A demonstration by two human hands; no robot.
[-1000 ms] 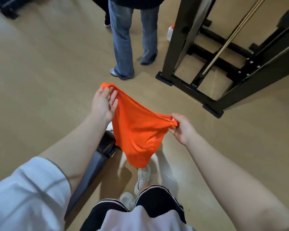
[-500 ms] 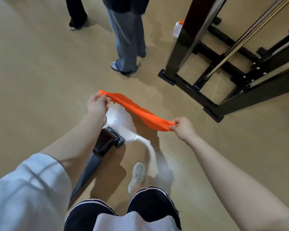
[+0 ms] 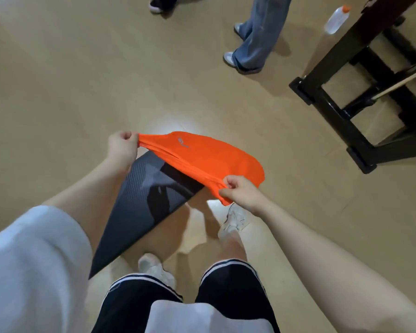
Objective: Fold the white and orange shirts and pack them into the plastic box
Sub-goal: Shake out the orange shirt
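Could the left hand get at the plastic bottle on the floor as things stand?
Probably not: the left hand is shut on the orange shirt, and the plastic bottle lies far off beside the black frame.

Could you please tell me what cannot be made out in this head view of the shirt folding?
- White shirt and plastic box: nowhere in the frame.
- Orange shirt: its underside faces away; the logo is too small to read.
- Dark mat: partly covered by the shirt and left arm.
- Left hand and right hand: fingertips buried in fabric.
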